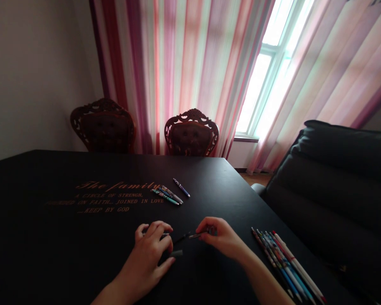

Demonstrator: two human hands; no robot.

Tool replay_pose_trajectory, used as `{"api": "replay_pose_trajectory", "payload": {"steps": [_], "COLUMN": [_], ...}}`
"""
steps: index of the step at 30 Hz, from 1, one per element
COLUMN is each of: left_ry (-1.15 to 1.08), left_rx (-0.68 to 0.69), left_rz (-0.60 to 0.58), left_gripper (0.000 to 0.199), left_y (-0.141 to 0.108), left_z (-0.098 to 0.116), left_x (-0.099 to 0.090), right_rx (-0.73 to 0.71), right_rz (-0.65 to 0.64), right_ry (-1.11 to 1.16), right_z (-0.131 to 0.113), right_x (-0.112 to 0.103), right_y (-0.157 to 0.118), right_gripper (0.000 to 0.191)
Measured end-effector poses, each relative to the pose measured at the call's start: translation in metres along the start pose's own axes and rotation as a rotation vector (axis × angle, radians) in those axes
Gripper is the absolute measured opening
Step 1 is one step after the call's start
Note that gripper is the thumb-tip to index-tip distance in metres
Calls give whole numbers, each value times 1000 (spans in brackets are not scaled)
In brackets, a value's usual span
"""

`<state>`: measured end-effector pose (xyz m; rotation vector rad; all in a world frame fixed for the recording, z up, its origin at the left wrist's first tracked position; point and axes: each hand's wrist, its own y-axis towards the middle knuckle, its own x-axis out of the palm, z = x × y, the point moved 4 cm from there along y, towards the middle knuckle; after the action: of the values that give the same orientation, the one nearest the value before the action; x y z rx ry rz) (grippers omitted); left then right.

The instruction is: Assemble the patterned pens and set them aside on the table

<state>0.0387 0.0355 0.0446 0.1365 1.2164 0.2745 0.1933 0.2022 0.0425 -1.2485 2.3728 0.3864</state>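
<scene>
the person's left hand (149, 254) is curling over a slim pen barrel (165, 234), gripping it against the black table (82, 271), while the right hand (217, 237) is pinching a dark-tipped pen (189, 236) between thumb and fingers. the pen is slanting across the gap between the hands, its dark tip pointing toward the left hand, and it is too thin to tell whether it is touching the barrel. a small grey pen part (177, 253) is lying just below the left hand's fingers. ahead, a small cluster of patterned pens (167, 194) is lying near the gold lettering (108, 197) printed on the table, with a single blue pen (181, 187) resting just beside it. to the right, a bundle of colourful pens (285, 264) is lying in a fanned row near the table's edge, well apart from the right hand. two carved wooden chairs (191, 132) are standing beyond the table, pink striped curtains (178, 63) are hanging behind them around a bright window (266, 72), and a dark leather sofa (330, 199) is sitting along the right side.
</scene>
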Motion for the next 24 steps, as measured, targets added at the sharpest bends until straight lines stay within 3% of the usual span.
{"api": "replay_pose_trajectory", "payload": {"steps": [6,12,17,21,24], "left_ry": [-1,13,-75,-181,-218], "left_rx": [-29,43,-30,-162,-174], "left_rz": [57,51,100,73,65], "left_gripper": [29,15,7,10,8], "left_y": [0,-2,2,5,5], "left_z": [-8,-3,-8,-16,-13], "left_x": [-4,3,-3,-6,-8], "right_rx": [-85,-84,-70,-84,-108], "right_rz": [-22,-27,-2,25,6], "right_ry": [-249,-359,-182,-82,-86], "right_z": [-9,1,-8,-17,-19], "right_x": [-6,2,1,-3,0], "right_y": [-8,-6,-3,-5,-6], "right_gripper": [27,21,7,8,9]}}
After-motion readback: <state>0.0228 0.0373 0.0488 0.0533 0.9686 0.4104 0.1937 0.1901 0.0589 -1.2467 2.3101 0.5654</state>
